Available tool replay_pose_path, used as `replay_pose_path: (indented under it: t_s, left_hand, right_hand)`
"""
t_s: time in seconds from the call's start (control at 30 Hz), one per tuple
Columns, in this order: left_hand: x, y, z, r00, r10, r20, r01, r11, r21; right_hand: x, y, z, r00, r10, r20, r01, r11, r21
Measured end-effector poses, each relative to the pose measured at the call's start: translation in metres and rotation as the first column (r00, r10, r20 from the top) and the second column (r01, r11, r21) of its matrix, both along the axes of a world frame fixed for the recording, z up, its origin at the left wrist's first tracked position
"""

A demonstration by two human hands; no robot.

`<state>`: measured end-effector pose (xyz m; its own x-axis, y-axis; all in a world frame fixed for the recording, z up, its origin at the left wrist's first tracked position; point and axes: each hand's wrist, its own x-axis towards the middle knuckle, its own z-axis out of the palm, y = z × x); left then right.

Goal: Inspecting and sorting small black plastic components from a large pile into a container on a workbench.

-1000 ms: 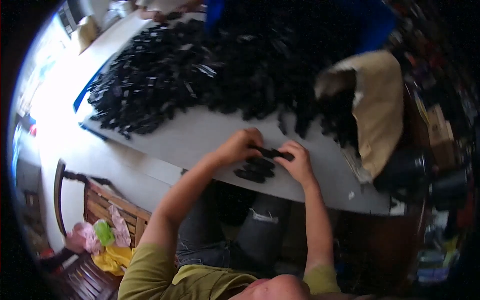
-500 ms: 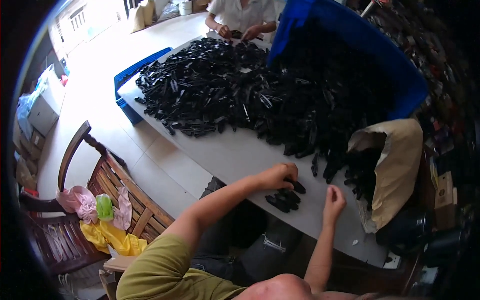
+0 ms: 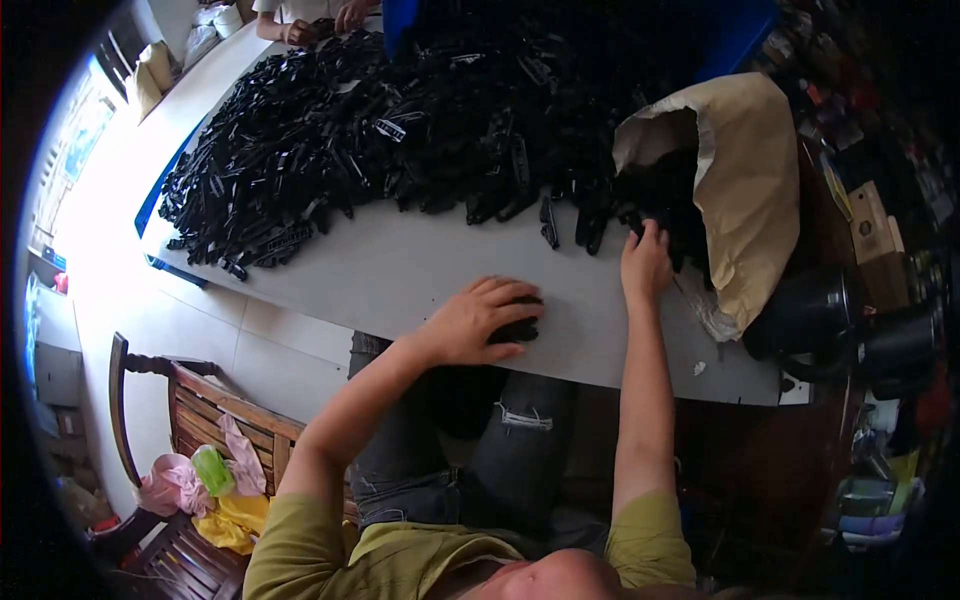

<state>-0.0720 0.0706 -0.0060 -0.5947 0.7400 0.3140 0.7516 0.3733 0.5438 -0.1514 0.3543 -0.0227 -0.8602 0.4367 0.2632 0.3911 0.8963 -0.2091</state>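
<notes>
Small, long black plastic pieces (image 3: 350,150) lie heaped across the pale table. Near the table's front edge my left hand (image 3: 480,322) rests with its fingers stretched and spread over a small group of black pieces (image 3: 522,328), mostly hidden under the fingers. My right hand (image 3: 648,264) reaches to the dark pieces at the mouth of a brown paper bag (image 3: 752,190). Its fingers are bent together around a black piece (image 3: 636,226), of which only a little shows. The bag lies on its side, with more black pieces spilling from it.
A blue bin (image 3: 738,42) stands behind the heap. Across the table a person's hands (image 3: 318,28) handle pieces. On the left is a wooden chair (image 3: 240,400) with pink and yellow cloths. Black containers (image 3: 810,318) and a cardboard box (image 3: 872,235) stand at the right.
The view has shifted. My right hand has moved forward from the table's front area to the pieces by the bag. My left hand has flattened and spread over the small group.
</notes>
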Motion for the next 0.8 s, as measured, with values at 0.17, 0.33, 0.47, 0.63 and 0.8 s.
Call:
replay_pose_path:
  t_s: [0.17,0.33,0.47,0.63,0.8]
  left_hand:
    - [0.046,-0.021,0.006,0.997,-0.051,0.061,0.055,0.996,-0.075]
    - [0.02,-0.017,0.005,0.992,-0.056,0.109,0.065,0.995,-0.074]
    - [-0.06,0.036,0.003,0.939,0.184,-0.291,-0.223,0.969,-0.109]
    - [-0.095,0.054,0.002,0.911,0.075,-0.406,-0.164,0.968,-0.188]
    - [-0.066,0.061,-0.002,0.998,0.017,0.061,-0.015,1.0,-0.025]
  right_hand:
    - [0.021,0.005,-0.02,0.916,0.269,-0.297,-0.261,0.963,0.069]
    - [0.025,0.011,-0.023,0.907,0.258,-0.333,-0.288,0.957,-0.043]
    - [0.022,0.012,-0.03,0.831,0.221,-0.511,-0.279,0.959,-0.039]
    - [0.022,0.016,-0.03,0.816,0.175,-0.551,-0.421,0.833,-0.359]
    - [0.032,0.008,-0.007,0.853,0.178,-0.491,-0.491,0.593,-0.638]
